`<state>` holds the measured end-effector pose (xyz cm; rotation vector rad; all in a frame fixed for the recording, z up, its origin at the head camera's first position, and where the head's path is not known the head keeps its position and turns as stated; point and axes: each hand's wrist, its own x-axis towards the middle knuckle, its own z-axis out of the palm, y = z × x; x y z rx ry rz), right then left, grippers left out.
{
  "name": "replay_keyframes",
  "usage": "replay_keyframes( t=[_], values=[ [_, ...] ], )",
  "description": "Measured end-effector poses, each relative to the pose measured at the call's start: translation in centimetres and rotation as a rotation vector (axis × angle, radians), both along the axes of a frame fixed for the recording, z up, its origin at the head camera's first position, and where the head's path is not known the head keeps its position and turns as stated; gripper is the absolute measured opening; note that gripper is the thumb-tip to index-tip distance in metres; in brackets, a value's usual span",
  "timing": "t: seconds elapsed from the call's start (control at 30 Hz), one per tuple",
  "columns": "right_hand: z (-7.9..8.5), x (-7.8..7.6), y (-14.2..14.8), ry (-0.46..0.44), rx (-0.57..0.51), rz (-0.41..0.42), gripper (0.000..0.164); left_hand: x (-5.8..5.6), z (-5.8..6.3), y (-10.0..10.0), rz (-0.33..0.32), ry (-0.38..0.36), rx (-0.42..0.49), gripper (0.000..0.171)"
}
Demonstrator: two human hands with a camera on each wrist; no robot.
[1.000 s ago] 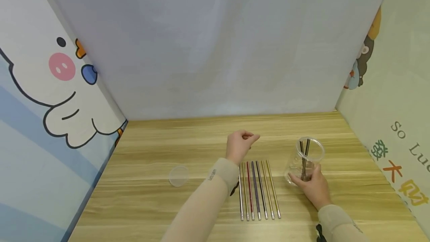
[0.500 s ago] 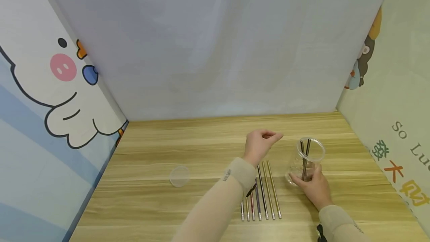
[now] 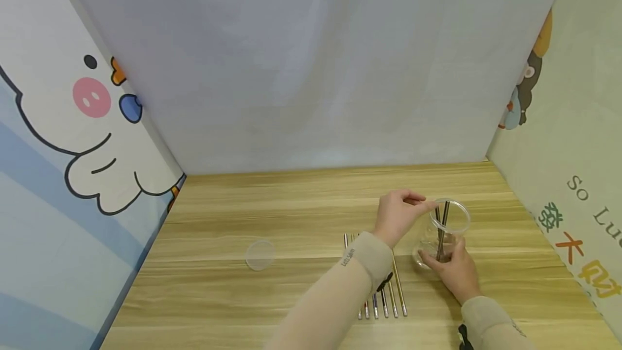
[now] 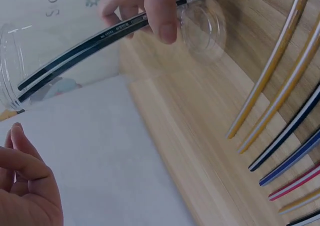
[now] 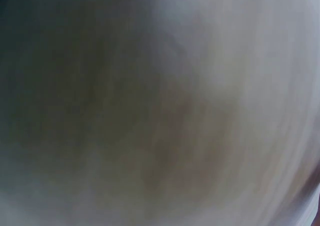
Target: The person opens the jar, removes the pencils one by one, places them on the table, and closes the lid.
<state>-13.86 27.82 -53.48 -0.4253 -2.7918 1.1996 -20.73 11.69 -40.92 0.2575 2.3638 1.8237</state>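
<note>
My right hand [image 3: 454,274] grips a clear plastic jar [image 3: 427,239] low on its side, thumb and fingers to either side. Two dark pencils [image 3: 443,228] stand tilted inside, crossing each other in the head view. Just left of the jar's mouth is my left hand [image 3: 400,217], its thumb tip overlapping the rim in that view. The left wrist view shows this hand's fingers [image 4: 27,171] loosely bent, with nothing visible between them. Beneath the left forearm lies a row of several pencils [image 3: 399,285], gold, black, blue and red among them, partly hidden by the sleeve.
A round translucent disc [image 3: 259,255] lies on the wooden table [image 3: 204,296], left of the row. A pale backdrop [image 3: 311,96] rises behind the table, with printed panels on both sides. The right wrist view is only blur.
My left hand has travelled right, from above the row of pencils to the jar's rim; its forearm now covers more of the row. The right hand and jar have stayed put.
</note>
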Motion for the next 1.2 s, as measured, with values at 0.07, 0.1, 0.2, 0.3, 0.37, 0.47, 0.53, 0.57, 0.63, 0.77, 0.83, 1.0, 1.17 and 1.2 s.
replay_keyframes(
  t=[0.07, 0.1, 0.2, 0.3, 0.37, 0.47, 0.53, 0.57, 0.63, 0.77, 0.83, 1.0, 1.17, 1.2],
  values=[
    [0.0, 0.0, 0.0, 0.008, 0.001, 0.002, 0.08, 0.3, 0.2, 0.4, 0.002, -0.012, 0.005, 0.025],
    [0.0, 0.0, 0.0, 0.009, 0.0, 0.003, 0.079, 0.4, 0.3, 0.6, 0.006, -0.02, 0.009, 0.024],
    [-0.1, 0.0, 0.0, 0.006, 0.006, 0.002, 0.078, 0.6, 0.3, 1.3, 0.024, -0.032, 0.02, 0.023],
    [-0.2, 0.0, 0.1, 0.003, 0.012, -0.001, 0.077, 0.7, 0.3, 1.8, 0.05, -0.036, 0.027, 0.019],
    [-0.3, -0.1, 0.2, 0.007, 0.017, 0.0, 0.076, 0.7, 0.2, 2.2, 0.071, -0.031, 0.023, 0.019],
    [-0.4, -0.1, 0.2, 0.019, 0.016, -0.001, 0.076, 0.7, 0.3, 2.7, 0.102, -0.024, 0.006, 0.019],
    [-0.4, -0.1, 0.2, 0.025, 0.012, -0.003, 0.075, 0.7, 0.5, 3.0, 0.122, -0.022, -0.007, 0.018],
    [-0.4, -0.1, 0.2, 0.025, 0.011, -0.004, 0.075, 0.7, 0.5, 3.2, 0.131, -0.023, -0.017, 0.017],
    [-0.3, -0.1, 0.2, 0.023, 0.006, -0.008, 0.074, 0.7, 0.7, 3.5, 0.143, -0.019, -0.042, 0.016],
    [-0.2, 0.0, 0.1, 0.012, 0.006, -0.011, 0.073, 0.7, 0.8, 3.6, 0.151, 0.009, -0.083, 0.013],
    [-0.1, -0.1, 0.1, 0.008, 0.008, -0.01, 0.075, 0.7, 0.8, 3.6, 0.148, 0.032, -0.099, 0.011],
    [-0.1, -0.1, 0.2, -0.008, -0.002, 0.003, 0.084, 0.7, 0.6, 3.4, 0.138, 0.065, -0.125, 0.007],
    [-0.2, -0.1, 0.1, -0.014, -0.023, 0.008, 0.088, 0.7, 0.4, 3.3, 0.121, 0.096, -0.126, 0.006],
    [-0.2, -0.1, 0.1, -0.014, -0.023, 0.007, 0.087, 0.7, 0.3, 3.2, 0.118, 0.107, -0.123, 0.006]
  ],
)
